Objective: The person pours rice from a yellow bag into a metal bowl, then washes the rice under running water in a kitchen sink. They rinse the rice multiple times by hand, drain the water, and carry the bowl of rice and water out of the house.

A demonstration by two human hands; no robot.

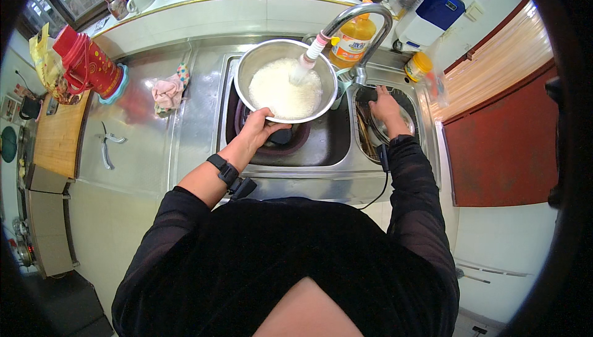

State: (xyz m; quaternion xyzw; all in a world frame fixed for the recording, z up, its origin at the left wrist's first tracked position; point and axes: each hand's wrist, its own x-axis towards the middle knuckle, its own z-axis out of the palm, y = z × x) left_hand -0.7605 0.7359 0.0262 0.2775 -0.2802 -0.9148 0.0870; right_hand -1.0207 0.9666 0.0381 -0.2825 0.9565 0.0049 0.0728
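My left hand (260, 129) grips the near rim of a stainless steel bowl (245, 70), thumb at the edge. The bowl is over the large sink basin (331, 144). Inside it lies what looks like white rice (278, 91) in cloudy water. Water runs into the bowl from the nozzle (315, 49) of a curved chrome faucet (388, 22). My right hand (387, 109) reaches over the small basin at the right, fingers pointing to its far edge. Chopsticks (365, 135) and a metal dish (405, 121) are under it; whether the fingers grip anything is unclear.
A purplish basin (296, 144) sits under the bowl, partly hidden. Behind the faucet stands a yellow detergent bottle (359, 36). On the left counter are a pink cloth (167, 91), kitchen shears or pliers (109, 144) and a red thermos flask (95, 66).
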